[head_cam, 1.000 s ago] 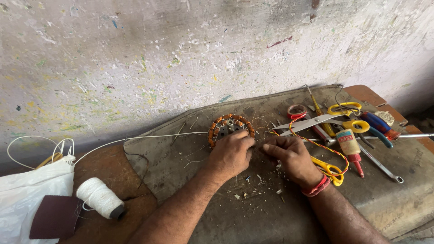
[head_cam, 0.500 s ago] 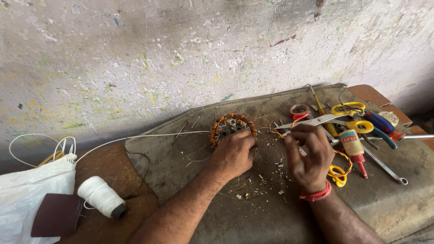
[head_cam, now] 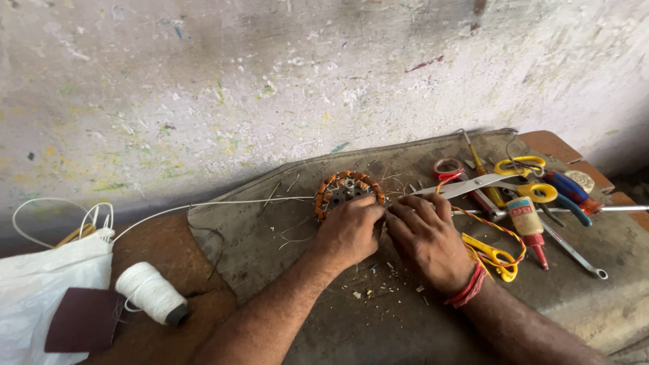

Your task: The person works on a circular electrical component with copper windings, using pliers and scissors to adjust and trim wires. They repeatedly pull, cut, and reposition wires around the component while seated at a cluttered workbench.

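1. Wall [head_cam: 270, 88]: pale, stained, paint-flecked plaster behind the bench
2. Mat [head_cam: 351, 318]: grey worn sheet over the bench, littered with wire scraps
3. White bag [head_cam: 40, 297]: at the left edge, a dark red pad [head_cam: 81, 319] lying on it
4. Left hand [head_cam: 348, 232]: fingers curled closed over the near rim of the stator
5. Right hand [head_cam: 429, 238]: just beside the left, fingertips pinched narrow at the stator's right edge; what they grip cannot be told
6. Spool of white thread [head_cam: 150, 293]: near the bag
7. Stator [head_cam: 348, 191]: ring wound with copper wire, mid-mat, near the wall
8. Yellow-handled scissors [head_cam: 487, 181]: right of the stator, among the tools
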